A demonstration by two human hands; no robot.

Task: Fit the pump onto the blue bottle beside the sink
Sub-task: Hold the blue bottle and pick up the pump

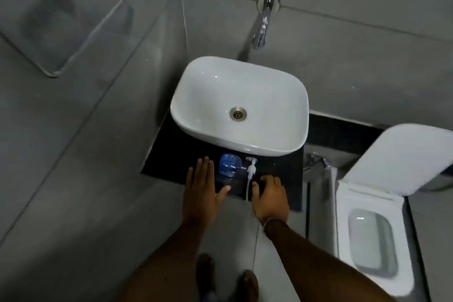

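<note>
While both hands hover empty, I see nothing fitted yet.
My left hand point(202, 189) is spread flat beside the blue bottle point(228, 165) on the dark counter point(171, 154) before the sink point(245, 144); my right hand point(269, 197) is loosely curled near the pump point(251, 167). Thin, light plastic, I judge: steady the bottle's sides, lift the pump by its collar, not its floppy tube.

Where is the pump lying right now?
In the head view the white pump lies loose on the dark counter, just right of the blue bottle and in front of the sink, by the right hand.
</note>
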